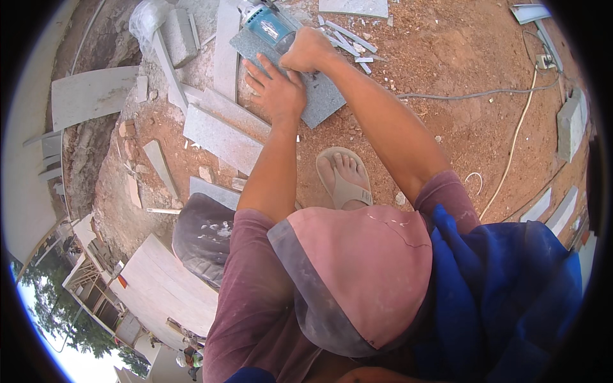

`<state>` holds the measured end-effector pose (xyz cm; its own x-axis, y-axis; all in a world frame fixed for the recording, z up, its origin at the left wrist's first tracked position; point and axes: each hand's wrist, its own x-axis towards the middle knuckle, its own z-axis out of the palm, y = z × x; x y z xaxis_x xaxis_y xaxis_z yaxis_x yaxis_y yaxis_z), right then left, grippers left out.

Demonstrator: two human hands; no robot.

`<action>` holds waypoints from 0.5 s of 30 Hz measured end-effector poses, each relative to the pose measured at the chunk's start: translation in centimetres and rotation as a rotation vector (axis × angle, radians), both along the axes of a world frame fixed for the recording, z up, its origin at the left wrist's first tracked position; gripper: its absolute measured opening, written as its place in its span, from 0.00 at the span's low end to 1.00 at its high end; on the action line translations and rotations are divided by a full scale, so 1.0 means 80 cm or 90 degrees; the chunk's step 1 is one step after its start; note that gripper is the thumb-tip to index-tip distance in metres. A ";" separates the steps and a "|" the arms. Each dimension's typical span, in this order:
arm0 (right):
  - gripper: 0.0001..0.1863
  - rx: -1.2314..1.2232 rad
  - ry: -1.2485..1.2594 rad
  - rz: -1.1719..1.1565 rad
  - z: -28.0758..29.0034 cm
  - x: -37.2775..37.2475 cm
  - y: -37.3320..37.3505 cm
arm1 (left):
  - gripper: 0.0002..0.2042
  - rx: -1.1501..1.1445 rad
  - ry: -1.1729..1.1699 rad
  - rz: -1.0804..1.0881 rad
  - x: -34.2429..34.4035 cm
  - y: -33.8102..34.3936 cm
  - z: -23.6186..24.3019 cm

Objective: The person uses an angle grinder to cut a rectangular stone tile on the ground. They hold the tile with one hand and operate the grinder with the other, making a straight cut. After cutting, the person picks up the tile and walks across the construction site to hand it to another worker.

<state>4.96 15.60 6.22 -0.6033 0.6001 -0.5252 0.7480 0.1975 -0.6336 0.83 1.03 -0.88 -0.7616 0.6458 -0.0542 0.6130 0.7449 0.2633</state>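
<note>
A teal power cutter (268,27), perhaps an angle grinder or stone cutter, lies over a grey stone slab (324,101) at the top middle. My right hand (308,50) is closed round the rear of the tool; the fingers are mostly hidden. Beside it, my left hand (278,89) lies with fingers spread at the slab's left edge and holds nothing. The tool's front end is cut off by the view's upper rim, so its blade cannot be made out.
Narrow offcuts (348,41) lie right of the slab. Pale stone pieces (223,137) are strewn to the left. A grey cable (472,94) crosses the reddish dirt towards a socket (544,62). My sandalled foot (345,175) stands below the slab.
</note>
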 end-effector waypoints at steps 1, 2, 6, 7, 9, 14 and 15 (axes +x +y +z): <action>0.22 0.006 0.001 -0.001 -0.002 0.000 0.000 | 0.40 0.001 0.004 -0.001 0.000 0.000 0.000; 0.22 0.012 0.002 -0.001 -0.003 -0.001 0.000 | 0.40 0.002 0.007 -0.002 0.000 0.000 0.000; 0.22 0.025 0.004 0.000 -0.008 0.000 0.000 | 0.41 0.006 0.012 -0.006 0.001 0.001 0.001; 0.22 0.016 0.003 0.003 -0.005 0.000 0.000 | 0.41 0.004 0.013 -0.006 0.001 0.000 0.001; 0.23 -0.003 0.001 0.008 0.001 0.001 -0.001 | 0.41 0.000 0.015 -0.005 0.000 -0.001 0.000; 0.24 0.064 0.024 -0.009 -0.013 0.002 -0.005 | 0.41 0.005 0.011 -0.009 0.000 -0.001 -0.003; 0.25 0.085 0.037 -0.012 -0.019 0.003 -0.005 | 0.41 0.004 0.009 -0.009 0.001 0.000 -0.003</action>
<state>5.21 15.23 4.70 -0.6183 0.6743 -0.4038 0.7149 0.2689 -0.6455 0.90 1.00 -1.10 -0.7530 0.6568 -0.0393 0.6270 0.7344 0.2597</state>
